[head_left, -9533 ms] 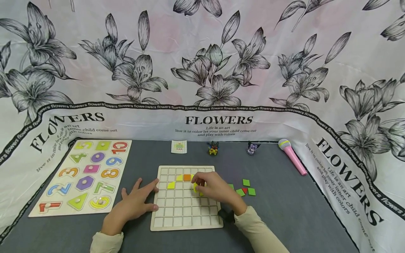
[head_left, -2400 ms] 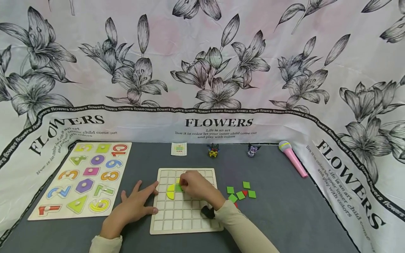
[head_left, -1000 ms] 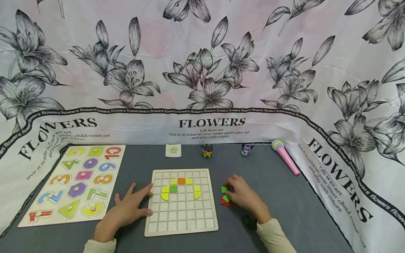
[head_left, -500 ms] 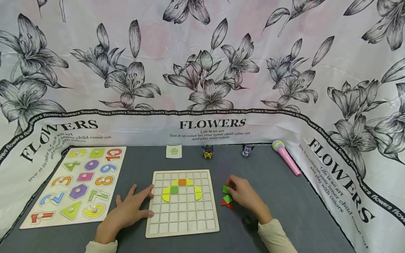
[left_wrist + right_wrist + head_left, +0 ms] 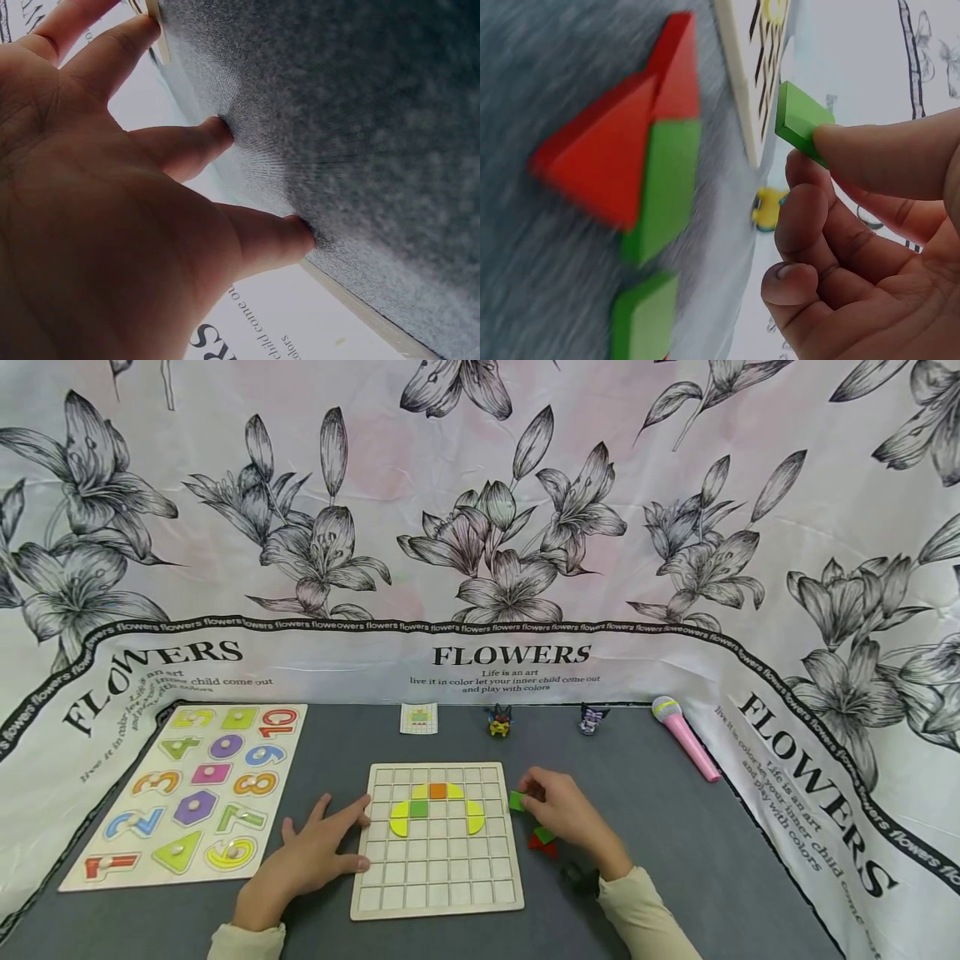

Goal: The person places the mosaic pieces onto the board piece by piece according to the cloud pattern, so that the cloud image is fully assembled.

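A wooden grid board (image 5: 437,877) lies on the grey mat, with yellow curved pieces, an orange square (image 5: 438,791) and a green square (image 5: 418,808) set in its upper rows. My right hand (image 5: 558,810) pinches a green square tile (image 5: 517,801) (image 5: 801,120) just off the board's right edge, lifted above the mat. Red triangles (image 5: 543,846) (image 5: 622,150) and green tiles (image 5: 664,187) lie under and beside that hand. My left hand (image 5: 315,852) rests flat on the mat with fingers spread (image 5: 187,146), fingertips against the board's left edge.
A number puzzle board (image 5: 191,793) lies at the left. Along the back edge stand a small pattern card (image 5: 418,718), two little toy figures (image 5: 500,721) (image 5: 592,719) and a pink toy microphone (image 5: 686,737). Flower-printed cloth walls surround the mat.
My right hand went from the board to the loose tiles, picked up a green square and lifted it toward the board's right edge. The left hand stayed put.
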Tool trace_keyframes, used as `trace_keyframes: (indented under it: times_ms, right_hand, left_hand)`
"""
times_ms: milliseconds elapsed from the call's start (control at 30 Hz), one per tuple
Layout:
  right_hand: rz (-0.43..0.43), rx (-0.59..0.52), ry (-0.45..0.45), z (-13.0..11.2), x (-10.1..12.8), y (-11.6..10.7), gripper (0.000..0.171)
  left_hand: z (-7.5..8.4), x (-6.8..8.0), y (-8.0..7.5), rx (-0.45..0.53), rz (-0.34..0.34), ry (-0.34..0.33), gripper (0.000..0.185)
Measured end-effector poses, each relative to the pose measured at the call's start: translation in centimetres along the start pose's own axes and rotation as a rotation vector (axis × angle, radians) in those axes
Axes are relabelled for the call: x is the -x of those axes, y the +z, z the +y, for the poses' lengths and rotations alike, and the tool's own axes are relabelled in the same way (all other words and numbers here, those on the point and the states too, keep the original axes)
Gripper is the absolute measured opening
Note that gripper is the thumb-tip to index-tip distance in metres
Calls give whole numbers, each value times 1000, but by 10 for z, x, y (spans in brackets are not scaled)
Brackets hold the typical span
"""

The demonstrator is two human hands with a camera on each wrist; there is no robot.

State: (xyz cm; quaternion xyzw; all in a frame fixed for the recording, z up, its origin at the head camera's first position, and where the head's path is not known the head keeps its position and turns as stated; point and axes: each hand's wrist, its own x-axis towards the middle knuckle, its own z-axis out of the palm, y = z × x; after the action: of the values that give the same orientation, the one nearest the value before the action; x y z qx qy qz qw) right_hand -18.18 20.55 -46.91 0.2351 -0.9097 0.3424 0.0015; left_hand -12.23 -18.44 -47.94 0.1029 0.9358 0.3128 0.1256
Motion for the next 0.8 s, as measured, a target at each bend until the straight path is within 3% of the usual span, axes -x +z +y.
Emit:
trace_keyframes:
  times_ms: [300,800]
  right_hand:
    - [3,-24,-74,-19,-20,10,9]
    - [-127,-94,-139,-50,-48,41,5]
  left_hand:
    - [0,0,0,-3,-1,-7,92]
    - [0,0,1,0,12,1,88]
